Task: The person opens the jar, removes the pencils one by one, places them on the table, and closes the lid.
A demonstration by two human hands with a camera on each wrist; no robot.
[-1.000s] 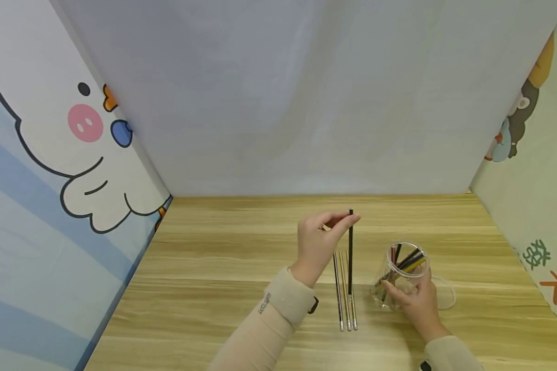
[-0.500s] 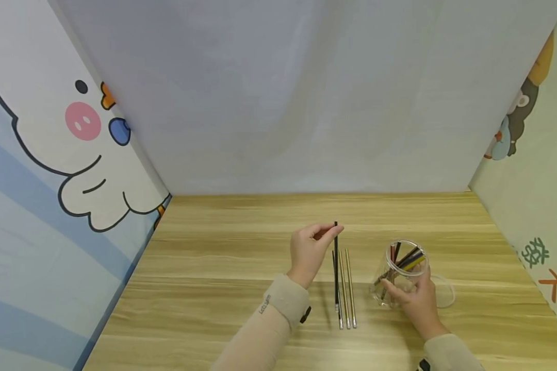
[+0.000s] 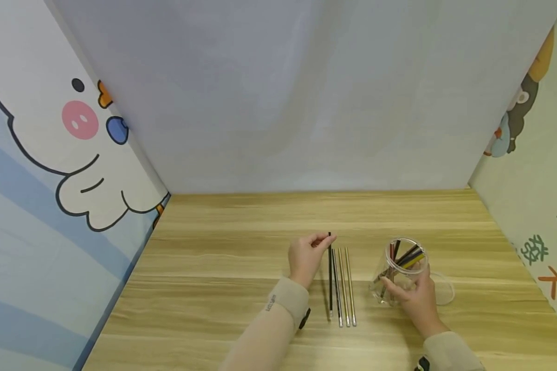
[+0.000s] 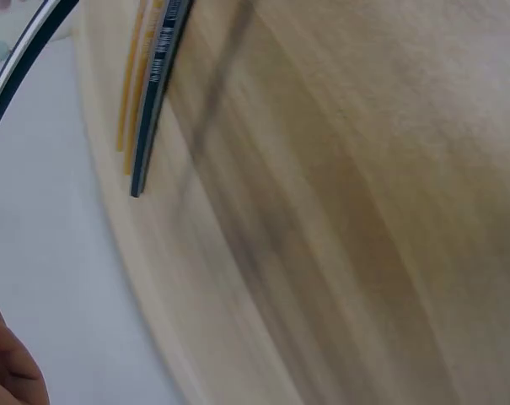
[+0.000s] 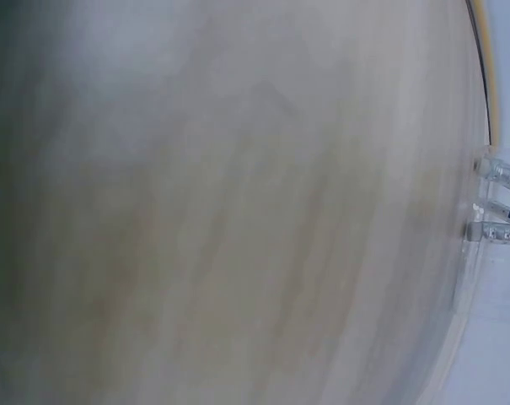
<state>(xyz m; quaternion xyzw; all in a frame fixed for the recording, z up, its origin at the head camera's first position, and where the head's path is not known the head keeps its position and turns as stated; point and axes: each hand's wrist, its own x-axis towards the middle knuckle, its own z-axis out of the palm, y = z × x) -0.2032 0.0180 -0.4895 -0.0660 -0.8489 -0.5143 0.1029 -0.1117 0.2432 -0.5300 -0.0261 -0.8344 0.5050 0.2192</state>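
Observation:
My left hand (image 3: 304, 260) pinches the upper end of a black pencil (image 3: 330, 278), its silver eraser end towards me, just left of a row on the table. That row holds another black pencil (image 3: 337, 288) and two gold-yellow pencils (image 3: 350, 293), lying side by side. In the left wrist view the pinched pencil (image 4: 23, 63) crosses the top left corner, above the row's dark pencil (image 4: 159, 84). My right hand (image 3: 415, 301) grips a clear jar (image 3: 403, 282) holding several pencils. The right wrist view catches some metal-capped ends (image 5: 499, 232) through the jar's wall; that hand barely shows there.
A round clear lid (image 3: 447, 289) lies on the wooden table (image 3: 232, 247), partly behind the right hand. A pale wall (image 3: 320, 103) closes off the back. Cartoon-printed panels stand at the left (image 3: 74, 196) and right (image 3: 529, 206).
My left hand has carried the black pencil left and down, from over the right of the row to beside its left edge. The right hand stays on the jar.

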